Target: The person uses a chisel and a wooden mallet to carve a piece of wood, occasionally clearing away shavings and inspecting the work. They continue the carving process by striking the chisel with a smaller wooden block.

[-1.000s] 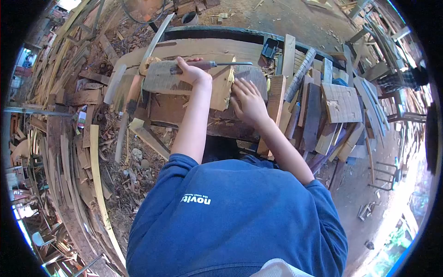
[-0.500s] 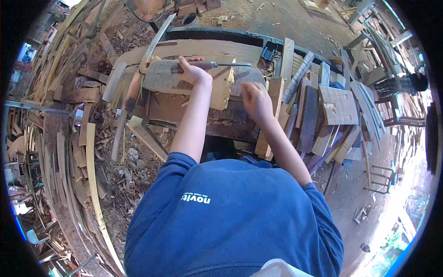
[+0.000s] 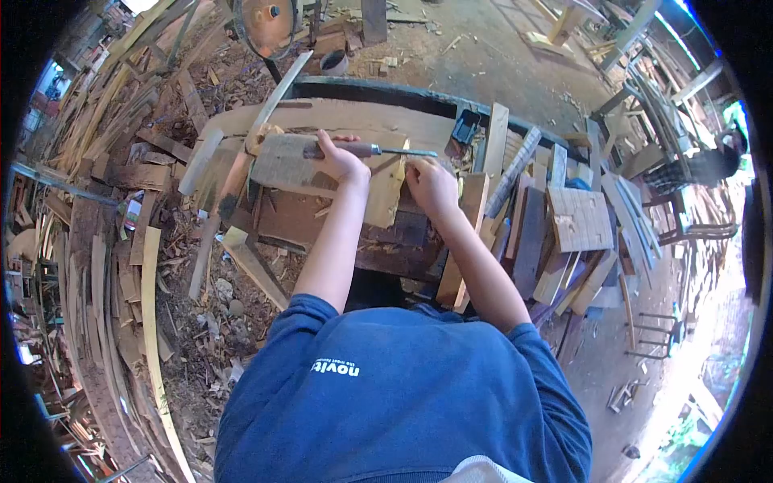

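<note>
My left hand [image 3: 345,163] is closed around the dark wooden handle of a chisel [image 3: 366,150]. The chisel's metal blade points right, above the split end of a light wooden workpiece [image 3: 385,205]. Beneath the left hand lies a greyish weathered part [image 3: 286,163] of the wood. My right hand [image 3: 433,188] has its fingers curled by the right end of the workpiece, just below the chisel tip. Whatever its fingertips pinch, if anything, is hidden.
A long board [image 3: 362,114] lies along the far side of the bench. A small black tray [image 3: 465,126] sits beyond my right hand. Wooden pieces, including a mortised board [image 3: 581,219], crowd the right side. Offcuts and shavings cover the floor at left, and a round disc [image 3: 270,28] stands beyond.
My right hand has moved left to the end of the workpiece, its fingers curled there. My left hand keeps its hold on the chisel. The whole view has shifted slightly.
</note>
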### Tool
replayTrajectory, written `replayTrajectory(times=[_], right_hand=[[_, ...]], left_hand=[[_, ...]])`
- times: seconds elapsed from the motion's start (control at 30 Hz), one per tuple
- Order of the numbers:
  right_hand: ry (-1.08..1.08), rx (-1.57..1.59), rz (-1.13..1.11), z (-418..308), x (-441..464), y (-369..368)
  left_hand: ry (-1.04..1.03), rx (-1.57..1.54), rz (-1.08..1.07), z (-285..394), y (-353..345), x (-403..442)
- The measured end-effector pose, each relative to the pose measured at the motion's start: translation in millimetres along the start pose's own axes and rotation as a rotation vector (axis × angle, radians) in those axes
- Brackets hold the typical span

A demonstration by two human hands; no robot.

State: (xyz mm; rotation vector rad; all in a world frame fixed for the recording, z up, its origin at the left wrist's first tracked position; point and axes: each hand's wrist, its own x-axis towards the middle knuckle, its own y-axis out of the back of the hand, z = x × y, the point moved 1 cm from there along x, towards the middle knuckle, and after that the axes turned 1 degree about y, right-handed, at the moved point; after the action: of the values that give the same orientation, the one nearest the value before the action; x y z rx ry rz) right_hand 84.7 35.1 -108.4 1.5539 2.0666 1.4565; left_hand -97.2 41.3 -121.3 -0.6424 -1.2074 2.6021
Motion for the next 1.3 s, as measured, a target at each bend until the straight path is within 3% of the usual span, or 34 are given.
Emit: replayTrajectory(times=[0.17, 0.23, 0.3, 0.5, 0.73, 1.0, 1.23, 1.3], right_hand=[[-0.090, 0.150, -0.032, -0.1, 7.1, 2.4], [-0.284, 0.187, -0.053, -1.3, 11.2, 8.3], [-0.296, 0.177, -0.093, 5.9, 14.0, 3.6], [-0.129, 0.210, -0.142, 7.3, 4.2, 3.2], [-0.161, 0.139, -0.191, 13.8, 11.6, 0.4], [0.090, -0.067, -0.068, 4.0, 4.3, -2.0], [0.061, -0.085, -0.065, 9.8, 10.5, 3.6], [0.346, -0.144, -0.004, 10.8, 15.3, 12.4]], left_hand=[[0.016, -0.019, 0.029, 6.4, -3.4, -7.9], [0.039, -0.044, 0.056, 4.0, -0.7, -2.5], [0.014, -0.024, -0.009, 3.0, 1.5, -2.3], [0.034, -0.034, 0.019, 5.2, -1.1, -4.1], [0.018, 0.003, 0.002, 7.1, -1.2, -6.4], [0.036, -0.010, 0.037, 9.6, -4.3, -9.8], [0.048, 0.014, 0.011, 6.8, -4.3, -5.5], [0.016, 0.020, 0.036, 4.9, -6.2, -7.6]])
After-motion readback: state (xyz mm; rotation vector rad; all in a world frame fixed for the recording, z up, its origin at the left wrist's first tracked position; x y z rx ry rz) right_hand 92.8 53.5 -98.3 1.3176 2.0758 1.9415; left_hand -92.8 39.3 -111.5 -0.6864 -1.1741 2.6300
